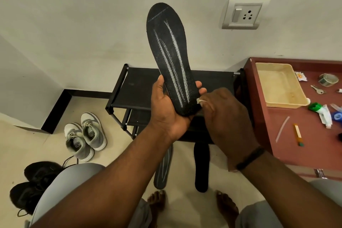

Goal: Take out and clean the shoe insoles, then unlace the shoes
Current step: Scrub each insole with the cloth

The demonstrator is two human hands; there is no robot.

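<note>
Black and dotted with pale zigzag streaks, one insole (171,57) stands nearly upright in the left hand (169,109), heel end cupped in the palm, thumb along its left edge and fingertips curled round its right edge. The right hand (224,116) is beside the heel, fingers bunched and pinching a small whitish wad (199,101) that touches the insole's lower right edge; what the wad is made of cannot be told. A dark band (250,158) circles the right wrist.

Two more insoles lie on the pale floor below the arms: a grey one (163,170) and a black one (201,168), side by side and apart. Two bare feet show near the bottom edge. Behind the hands stands one black shoe rack (133,87) against the wall.

Two pairs of shoes sit to the left: one grey-and-white pair (85,135), still laced, and one black pair (35,183) nearer the person's knee.

On the right, one reddish table (288,135) carries one cream tray (281,85), a roll of tape (328,79), keys (317,89), a green-capped tube (320,111) and an orange pen-like item (298,134). One wall socket (242,14) is above.
</note>
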